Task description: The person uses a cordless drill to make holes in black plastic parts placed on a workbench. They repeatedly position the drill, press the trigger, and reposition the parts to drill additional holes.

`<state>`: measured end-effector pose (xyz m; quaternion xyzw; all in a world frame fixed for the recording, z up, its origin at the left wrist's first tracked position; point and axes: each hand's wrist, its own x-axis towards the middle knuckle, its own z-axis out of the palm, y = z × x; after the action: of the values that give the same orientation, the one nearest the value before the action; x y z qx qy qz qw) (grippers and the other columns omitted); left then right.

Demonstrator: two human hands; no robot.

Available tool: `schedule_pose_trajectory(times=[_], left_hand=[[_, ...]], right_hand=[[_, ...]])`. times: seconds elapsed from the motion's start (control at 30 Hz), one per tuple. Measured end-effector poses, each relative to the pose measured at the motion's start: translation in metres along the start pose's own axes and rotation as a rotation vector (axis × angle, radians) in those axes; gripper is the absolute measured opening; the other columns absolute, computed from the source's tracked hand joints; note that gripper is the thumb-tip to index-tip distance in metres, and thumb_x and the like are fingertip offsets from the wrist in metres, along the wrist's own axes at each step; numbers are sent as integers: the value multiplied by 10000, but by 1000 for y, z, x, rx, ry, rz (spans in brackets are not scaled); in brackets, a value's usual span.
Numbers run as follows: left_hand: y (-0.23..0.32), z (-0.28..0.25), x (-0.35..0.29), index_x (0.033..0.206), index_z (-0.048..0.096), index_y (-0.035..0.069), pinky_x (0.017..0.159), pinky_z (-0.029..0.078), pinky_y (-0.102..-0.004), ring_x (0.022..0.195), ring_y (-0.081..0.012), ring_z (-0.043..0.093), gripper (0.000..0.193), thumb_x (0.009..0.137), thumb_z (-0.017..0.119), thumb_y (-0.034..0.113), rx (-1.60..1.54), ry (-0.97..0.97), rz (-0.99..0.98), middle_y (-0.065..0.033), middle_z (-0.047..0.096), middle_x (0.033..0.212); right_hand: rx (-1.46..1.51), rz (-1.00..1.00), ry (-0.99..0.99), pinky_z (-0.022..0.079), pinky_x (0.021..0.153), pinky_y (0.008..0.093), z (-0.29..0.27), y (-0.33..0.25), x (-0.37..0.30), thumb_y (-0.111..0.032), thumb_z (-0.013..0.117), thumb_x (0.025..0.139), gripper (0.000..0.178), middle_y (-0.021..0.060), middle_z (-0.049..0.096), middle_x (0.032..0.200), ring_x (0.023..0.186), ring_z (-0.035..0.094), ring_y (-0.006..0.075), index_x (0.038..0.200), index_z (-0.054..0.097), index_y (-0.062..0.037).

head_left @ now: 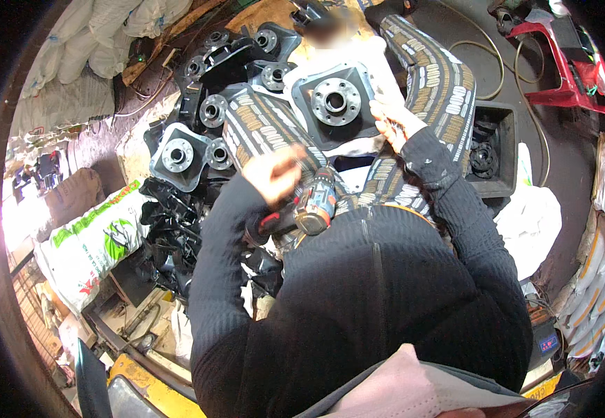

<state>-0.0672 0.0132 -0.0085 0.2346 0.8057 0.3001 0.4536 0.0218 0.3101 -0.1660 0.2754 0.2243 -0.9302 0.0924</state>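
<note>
A square black part with a round metal flanged hub [334, 102] rests between my knees on a white sheet. Close to its right edge is my right hand [394, 124], fingers curled in; whatever they hold is too small to make out. My left hand [273, 175] hovers left of the part, over my thigh, its fingers bent and smeared by motion. A cordless drill [317, 205] lies in my lap just right of that hand, apart from its fingers as far as I can see.
Several similar black hub parts [178, 155] are heaped at the left. Beneath them lies a pile of black plastic pieces [174, 237], beside a white and green sack [93, 244]. A black crate [506, 188] with dark round parts and a red stool [560, 76] stand at the right.
</note>
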Motion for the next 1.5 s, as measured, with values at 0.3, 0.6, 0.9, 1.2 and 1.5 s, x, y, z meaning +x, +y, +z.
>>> schedule_pose_trajectory(times=[0.3, 0.6, 0.9, 1.2, 1.5], left_hand=[[17, 71, -47, 1331, 440, 142, 799, 506, -394, 913, -324, 618, 712, 658, 669, 187, 469, 290, -44, -140, 537, 1175], [74, 10, -68, 1316, 422, 21, 872, 500, -323, 947, -229, 624, 723, 680, 739, 157, 283, 460, 117, -90, 633, 1010], [33, 38, -59, 1427, 279, 65, 997, 422, -486, 1191, -346, 479, 477, 957, 306, 137, -1195, 125, 133, -200, 397, 1363], [27, 41, -54, 1365, 400, 41, 937, 478, -451, 1114, -317, 549, 429, 940, 420, 95, -1437, 172, 38, -193, 457, 1313], [81, 31, -50, 1365, 368, 28, 912, 488, -332, 1008, -195, 607, 637, 792, 645, 35, -1091, 238, 43, -133, 593, 1147]], right_hand=[[-501, -289, -324, 393, 1053, 359, 44, 14, -31, -37, 394, 950, 422, 187, 435, 1342, 1269, 432, 224, 1354, 317, 56], [149, -192, -262, 348, 1081, 413, 41, 36, -25, -59, 336, 962, 409, 178, 421, 1360, 1276, 416, 279, 1361, 307, 26], [309, -47, -236, 440, 977, 344, 56, 53, -2, -102, 367, 992, 330, 130, 515, 1248, 1130, 522, 254, 1309, 417, -29], [-473, -326, -240, 416, 1011, 293, 91, 39, -29, -14, 333, 983, 330, 149, 511, 1244, 1143, 513, 211, 1304, 393, 31], [-574, -365, -287, 389, 1043, 319, 93, 28, -38, -17, 378, 957, 367, 171, 494, 1287, 1215, 475, 222, 1321, 388, 28]])
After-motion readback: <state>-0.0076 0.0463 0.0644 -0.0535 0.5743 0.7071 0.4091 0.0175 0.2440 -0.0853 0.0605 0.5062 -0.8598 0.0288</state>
